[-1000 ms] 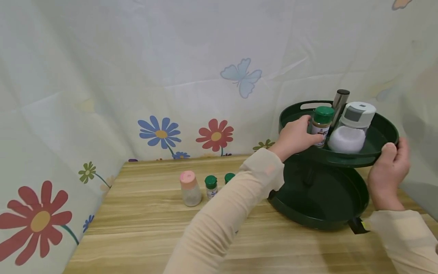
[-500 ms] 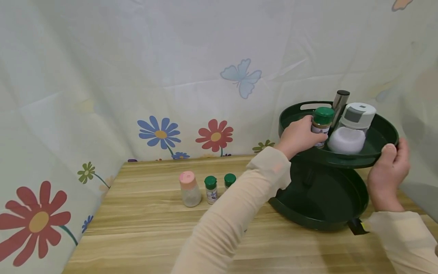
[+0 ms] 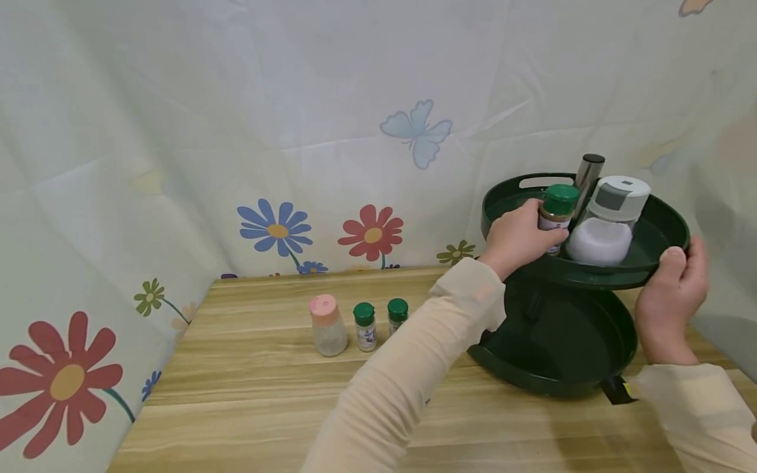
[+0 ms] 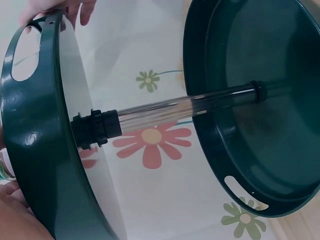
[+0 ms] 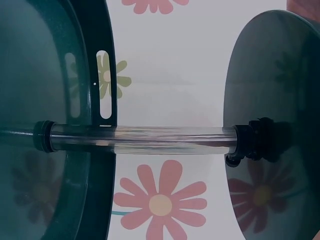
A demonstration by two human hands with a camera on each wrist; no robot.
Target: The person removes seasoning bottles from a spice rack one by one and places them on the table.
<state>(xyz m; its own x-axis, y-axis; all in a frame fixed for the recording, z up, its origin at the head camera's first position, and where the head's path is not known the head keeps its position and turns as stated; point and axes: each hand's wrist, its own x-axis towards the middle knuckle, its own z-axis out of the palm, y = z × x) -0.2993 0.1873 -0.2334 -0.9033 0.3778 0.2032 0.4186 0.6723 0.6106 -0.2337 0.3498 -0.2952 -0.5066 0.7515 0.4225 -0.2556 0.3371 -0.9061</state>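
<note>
My left hand (image 3: 517, 236) pinches a small spice jar (image 3: 557, 226) with a green lid, between thumb and fingers. The jar is upright over the upper tray (image 3: 641, 266) of a dark green two-tier rack; whether its base touches the tray is hidden. My right hand (image 3: 671, 299) grips that tray's right rim, thumb on top. Just right of the jar stands a white-lidded glass jar (image 3: 603, 226) of white contents. The rack's metal-looking post (image 3: 588, 174) rises behind them. In both wrist views a clear tube (image 5: 170, 140) joins the two trays.
The lower tray (image 3: 556, 348) sits on the wooden table (image 3: 248, 394). Left of it stand a pink-lidded shaker (image 3: 328, 326) and two green-lidded jars, the middle one (image 3: 365, 328) and the right one (image 3: 397, 312), partly behind my left sleeve. A flowered cloth (image 3: 319, 98) hangs behind.
My left forearm has shifted slightly right, uncovering more of the green-lidded jars on the table. The pinched jar has barely moved. My right hand stays on the rim.
</note>
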